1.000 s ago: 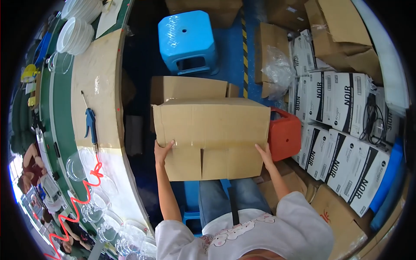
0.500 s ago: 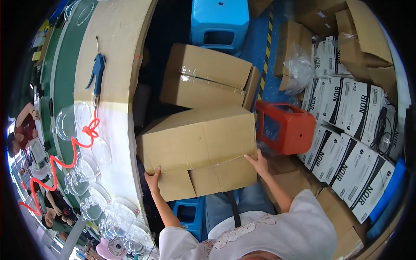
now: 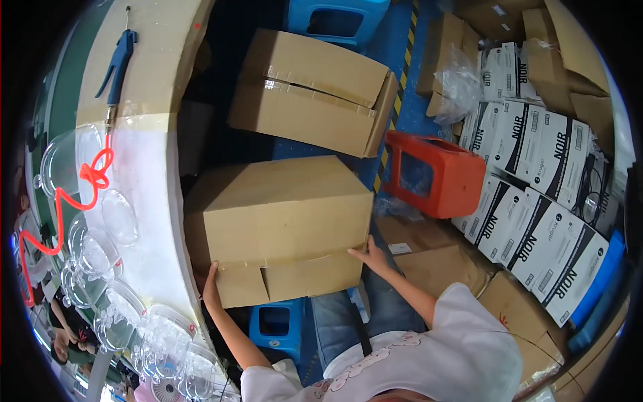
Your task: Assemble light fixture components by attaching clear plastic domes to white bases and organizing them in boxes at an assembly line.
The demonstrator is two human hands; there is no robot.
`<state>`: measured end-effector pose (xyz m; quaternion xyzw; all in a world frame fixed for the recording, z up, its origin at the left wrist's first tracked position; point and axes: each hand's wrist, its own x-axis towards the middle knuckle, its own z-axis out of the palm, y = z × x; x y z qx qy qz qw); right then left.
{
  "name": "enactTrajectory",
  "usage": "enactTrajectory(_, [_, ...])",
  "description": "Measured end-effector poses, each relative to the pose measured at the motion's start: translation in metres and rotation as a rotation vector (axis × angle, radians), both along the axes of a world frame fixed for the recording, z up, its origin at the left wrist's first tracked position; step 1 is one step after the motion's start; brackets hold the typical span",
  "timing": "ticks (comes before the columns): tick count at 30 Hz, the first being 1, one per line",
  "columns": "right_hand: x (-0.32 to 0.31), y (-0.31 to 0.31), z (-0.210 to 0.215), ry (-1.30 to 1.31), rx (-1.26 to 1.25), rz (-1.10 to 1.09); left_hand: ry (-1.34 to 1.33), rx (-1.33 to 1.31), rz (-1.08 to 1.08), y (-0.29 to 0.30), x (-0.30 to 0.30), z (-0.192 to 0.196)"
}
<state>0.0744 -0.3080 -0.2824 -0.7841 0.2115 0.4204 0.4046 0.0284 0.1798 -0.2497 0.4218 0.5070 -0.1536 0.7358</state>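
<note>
Left hand and right hand press flat against opposite sides of the box, clamping it so it hangs above the stool

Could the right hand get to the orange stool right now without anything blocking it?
Probably yes, once it lets go. The right hand presses the carton at its lower right corner, and the orange stool lies just beyond it with nothing visible between. But letting go leaves the carton on the left hand alone.

Single head-worn fisheye view, looking steeply down, close over cardboard box; edges curve near rim.
</note>
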Motion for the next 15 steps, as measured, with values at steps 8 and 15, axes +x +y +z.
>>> enactTrajectory(8, [0.038,-0.026,-0.096,0.402,0.24,-0.297,0.012,1.009,-0.49,-0.055,0.082,-0.051])
enactTrajectory(15, [0.063,-0.053,-0.163,0.419,0.24,-0.427,-0.088,1.02,-0.539,-0.082,0.16,-0.157])
